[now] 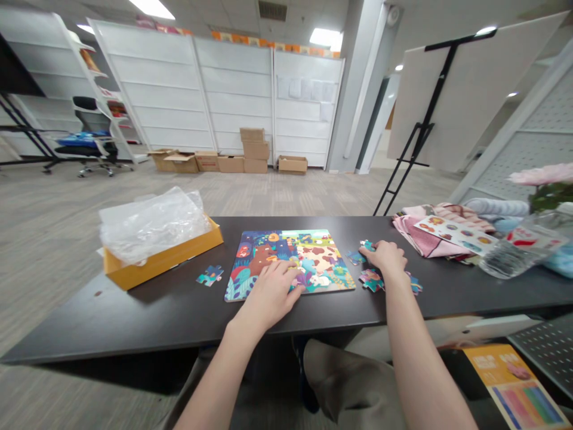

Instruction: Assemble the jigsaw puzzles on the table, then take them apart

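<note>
A jigsaw puzzle with a bear and a cow lies on the dark table, its picture largely put together. Resting flat on its lower middle is my left hand, fingers stretched out and holding nothing. To the right of the board, my right hand has its fingertips closed on a small blue-green puzzle piece; the palm hides part of the pile. Below that hand sit more loose pieces, pink and teal. On the board's left, another puzzle piece lies apart.
A yellow box holding clear plastic wrap stands at the left. At the right are folded pink cloths, a sticker sheet, a plastic bottle and pink flowers. An orange pencil box is below the tabletop.
</note>
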`<state>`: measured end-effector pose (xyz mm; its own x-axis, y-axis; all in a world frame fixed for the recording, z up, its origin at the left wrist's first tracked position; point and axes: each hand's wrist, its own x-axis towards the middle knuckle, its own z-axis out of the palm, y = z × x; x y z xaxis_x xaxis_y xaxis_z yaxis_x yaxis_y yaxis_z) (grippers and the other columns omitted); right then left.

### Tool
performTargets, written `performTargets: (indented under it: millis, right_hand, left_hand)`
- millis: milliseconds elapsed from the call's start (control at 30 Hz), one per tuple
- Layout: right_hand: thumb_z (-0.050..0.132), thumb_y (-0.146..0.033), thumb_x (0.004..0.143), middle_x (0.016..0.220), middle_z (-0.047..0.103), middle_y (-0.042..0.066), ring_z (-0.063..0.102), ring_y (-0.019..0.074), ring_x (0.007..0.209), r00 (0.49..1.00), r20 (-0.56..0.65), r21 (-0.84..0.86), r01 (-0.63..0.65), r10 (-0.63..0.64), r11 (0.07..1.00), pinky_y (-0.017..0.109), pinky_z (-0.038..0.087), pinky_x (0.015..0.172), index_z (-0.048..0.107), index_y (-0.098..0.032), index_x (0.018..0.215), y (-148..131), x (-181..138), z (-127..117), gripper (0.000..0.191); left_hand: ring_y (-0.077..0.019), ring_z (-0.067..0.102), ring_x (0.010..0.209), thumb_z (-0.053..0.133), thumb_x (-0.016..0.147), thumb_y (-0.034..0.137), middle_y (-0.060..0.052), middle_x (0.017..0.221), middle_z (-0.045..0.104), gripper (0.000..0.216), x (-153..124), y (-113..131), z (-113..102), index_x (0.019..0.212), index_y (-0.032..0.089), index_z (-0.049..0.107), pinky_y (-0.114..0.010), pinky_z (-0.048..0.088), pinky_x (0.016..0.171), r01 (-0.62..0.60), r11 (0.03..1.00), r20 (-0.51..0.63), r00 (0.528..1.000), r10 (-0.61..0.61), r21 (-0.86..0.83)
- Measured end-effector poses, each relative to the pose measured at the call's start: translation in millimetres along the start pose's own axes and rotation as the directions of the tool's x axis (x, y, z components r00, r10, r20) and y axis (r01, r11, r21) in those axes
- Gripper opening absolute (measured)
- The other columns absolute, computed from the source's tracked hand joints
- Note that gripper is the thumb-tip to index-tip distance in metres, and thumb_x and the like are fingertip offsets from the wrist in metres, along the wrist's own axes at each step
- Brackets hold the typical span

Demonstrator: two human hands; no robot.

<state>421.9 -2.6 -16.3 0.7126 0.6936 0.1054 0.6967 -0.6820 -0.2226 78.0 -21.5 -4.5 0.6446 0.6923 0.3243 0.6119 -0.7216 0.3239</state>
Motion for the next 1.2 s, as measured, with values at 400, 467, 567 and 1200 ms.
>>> performTargets:
  millis: [400, 467, 567, 1200]
  right_hand:
    - [0.069, -0.043, 0.076, 0.131, 0.062, 0.024, 0.051, 0.0479, 0.127, 1.0, 0.021, 0.076, 0.021, -0.023, 0.997, 0.062, 0.043, 0.099, 0.076, -0.017, 0.117, 1.1, 10.2, 4.8, 0.049]
    - [0.071, -0.04, 0.074, 0.127, 0.064, 0.022, 0.05, 0.0479, 0.127, 0.999, 0.016, 0.097, 0.046, -0.048, 0.994, 0.063, 0.042, 0.099, 0.077, -0.02, 0.111, 1.9, 12.0, 6.2, 0.042]
    - [0.072, -0.034, 0.072, 0.119, 0.068, 0.019, 0.051, 0.0482, 0.125, 0.997, 0.006, 0.134, 0.077, -0.078, 0.988, 0.065, 0.041, 0.097, 0.077, -0.021, 0.104, 2.7, 14.0, 7.3, 0.035]
    - [0.08, -0.049, 0.074, 0.095, 0.076, 0.008, 0.07, 0.0211, 0.084, 0.734, -0.036, 0.896, 0.324, -0.678, 0.303, 0.034, 0.056, 0.079, 0.072, -0.017, 0.096, -37.0, -39.7, -30.9, 0.039]
  left_hand:
    - [-0.0285, 0.062, 0.119, 0.063, 0.096, 0.029, -0.011, 0.121, 0.071, 0.022, -7.5, -21.5, -5.3, 0.113, 0.02, 0.07, -0.046, 0.05, 0.105, 0.007, 1.0, -0.182, 0.983, -0.008, -0.003]
    - [-0.028, 0.062, 0.118, 0.061, 0.096, 0.028, -0.01, 0.12, 0.071, 0.02, -8.3, -25.5, -6.3, 0.113, 0.02, 0.07, -0.046, 0.051, 0.104, 0.019, 1.0, -0.204, 0.979, -0.019, -0.006]
    - [-0.0274, 0.063, 0.119, 0.06, 0.097, 0.028, -0.01, 0.12, 0.071, 0.021, -9.1, -29.4, -7.4, 0.114, 0.02, 0.069, -0.046, 0.051, 0.104, 0.035, 0.999, -0.213, 0.976, -0.036, -0.008]
    - [-0.026, 0.068, 0.112, 0.06, 0.096, 0.026, -0.007, 0.115, 0.074, 0.017, -1.8, -14.5, -9.8, 0.11, 0.021, 0.067, -0.042, 0.054, 0.099, 0.036, 0.985, -0.226, 0.971, -0.074, -0.168]
